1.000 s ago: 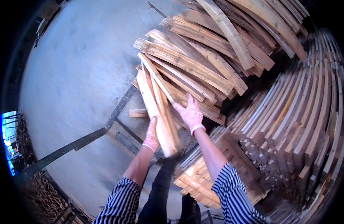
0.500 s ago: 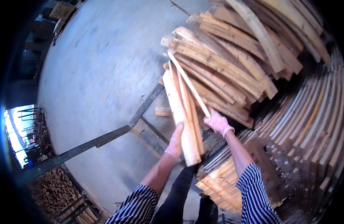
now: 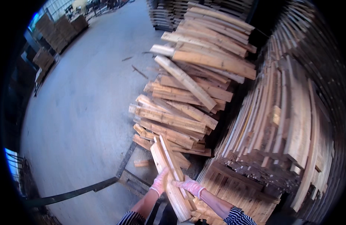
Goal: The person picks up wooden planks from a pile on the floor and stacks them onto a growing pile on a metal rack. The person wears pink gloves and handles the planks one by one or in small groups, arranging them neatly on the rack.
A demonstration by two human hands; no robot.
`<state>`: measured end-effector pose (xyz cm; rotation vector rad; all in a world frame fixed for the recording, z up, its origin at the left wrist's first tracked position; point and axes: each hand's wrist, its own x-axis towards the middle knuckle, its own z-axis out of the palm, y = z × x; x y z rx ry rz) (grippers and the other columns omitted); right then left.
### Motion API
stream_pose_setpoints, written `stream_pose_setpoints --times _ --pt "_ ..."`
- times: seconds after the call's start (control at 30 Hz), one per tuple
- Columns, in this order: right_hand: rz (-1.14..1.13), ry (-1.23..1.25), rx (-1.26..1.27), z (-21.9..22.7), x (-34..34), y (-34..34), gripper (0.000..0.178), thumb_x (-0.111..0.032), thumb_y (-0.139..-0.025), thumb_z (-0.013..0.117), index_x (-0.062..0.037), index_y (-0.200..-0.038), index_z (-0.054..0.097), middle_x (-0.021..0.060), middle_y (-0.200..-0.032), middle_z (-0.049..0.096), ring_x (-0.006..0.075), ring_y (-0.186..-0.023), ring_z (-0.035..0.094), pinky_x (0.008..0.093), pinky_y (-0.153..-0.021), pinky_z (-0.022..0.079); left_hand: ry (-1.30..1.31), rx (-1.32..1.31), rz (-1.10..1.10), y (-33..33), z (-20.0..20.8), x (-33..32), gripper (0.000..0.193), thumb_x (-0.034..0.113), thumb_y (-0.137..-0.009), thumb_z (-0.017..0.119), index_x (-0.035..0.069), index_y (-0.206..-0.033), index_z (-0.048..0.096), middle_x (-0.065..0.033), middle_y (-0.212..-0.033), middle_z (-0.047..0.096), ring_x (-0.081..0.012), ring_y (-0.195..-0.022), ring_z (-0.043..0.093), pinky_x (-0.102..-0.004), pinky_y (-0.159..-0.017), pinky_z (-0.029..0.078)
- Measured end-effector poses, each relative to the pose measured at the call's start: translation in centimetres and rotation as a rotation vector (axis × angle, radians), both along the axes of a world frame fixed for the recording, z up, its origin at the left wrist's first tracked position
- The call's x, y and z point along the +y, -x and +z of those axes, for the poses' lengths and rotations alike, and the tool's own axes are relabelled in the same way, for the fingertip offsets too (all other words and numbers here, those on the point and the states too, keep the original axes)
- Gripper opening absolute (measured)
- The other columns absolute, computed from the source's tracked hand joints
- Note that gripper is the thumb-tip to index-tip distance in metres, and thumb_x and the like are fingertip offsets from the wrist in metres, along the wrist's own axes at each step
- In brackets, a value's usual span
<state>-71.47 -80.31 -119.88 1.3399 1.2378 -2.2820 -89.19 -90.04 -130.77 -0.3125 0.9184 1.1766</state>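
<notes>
A small bundle of pale wooden boards (image 3: pixel 173 196) is held between my hands, slanting from upper left to lower right. My left hand (image 3: pixel 159 182), in a pink-and-white glove, is closed around the left edge of the bundle. Pressed to the opposite side is my right hand (image 3: pixel 189 186), gloved alike, with its fingers closed on the boards. A narrow strip (image 3: pixel 166 147) lies along the bundle's right side. Beyond the far end of the bundle lies a loose heap of rough boards (image 3: pixel 169 116).
To my right stands a tall stack of long boards (image 3: pixel 251 123), ends toward me. A lower, neat stack of planks (image 3: pixel 236 195) is beside my right forearm. A dark metal bar (image 3: pixel 82 192) crosses the lower left. Concrete floor (image 3: pixel 79 97) stretches left of the heap.
My right hand has come in against the bundle, and the thin strip it held at an angle now lies along the other boards. The view has swung up, showing more of the heap.
</notes>
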Motion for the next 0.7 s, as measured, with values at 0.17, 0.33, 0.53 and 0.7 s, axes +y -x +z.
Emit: stream_pose_setpoints --times 0.17,0.33,0.53,0.7 --pt "0.164 -0.401 -0.158 8.1 -3.2 -8.8 0.120 -0.067 -0.074 0.080 0.0079 -0.153 0.030 0.0254 -0.140 0.057 0.0307 -0.132 0.055 0.0354 -0.111 0.042 -0.050 -0.092 0.169 -10.3 10.8 -3.2 0.085 0.048 -0.081 0.083 0.007 -0.147 0.048 -0.0137 -0.137 0.061 -0.0358 -0.127 0.057 -0.0515 -0.111 0.046" --pt "-0.107 -0.325 0.152 13.4 -4.9 -16.3 0.117 -0.065 -0.074 0.081 0.0045 -0.153 0.029 0.0262 -0.137 0.058 0.0333 -0.128 0.057 0.0388 -0.109 0.044 -0.234 0.230 0.036 -16.4 17.4 -9.1 0.089 0.030 -0.079 0.084 0.007 -0.152 0.038 -0.0117 -0.142 0.055 -0.0314 -0.131 0.054 -0.0482 -0.113 0.043" --pt "-0.436 -0.513 0.359 17.3 -9.6 -24.4 0.109 -0.040 -0.073 0.092 -0.0049 -0.157 0.030 0.0178 -0.137 0.058 0.0259 -0.126 0.056 0.0369 -0.110 0.043 -0.493 0.635 0.015 -25.3 29.8 -7.2 0.095 0.033 -0.073 0.088 0.002 -0.148 0.040 -0.0157 -0.140 0.054 -0.0286 -0.128 0.056 -0.0434 -0.109 0.047" --pt "-0.467 -0.560 0.534 24.1 -14.4 -32.3 0.102 -0.029 -0.078 0.088 -0.0025 -0.156 0.029 0.0153 -0.141 0.052 0.0202 -0.132 0.048 0.0372 -0.111 0.041 -0.712 0.684 0.238 -31.1 36.7 -7.8 0.085 0.042 -0.083 0.080 0.005 -0.148 0.041 -0.0104 -0.144 0.052 -0.0283 -0.128 0.055 -0.0425 -0.110 0.046"
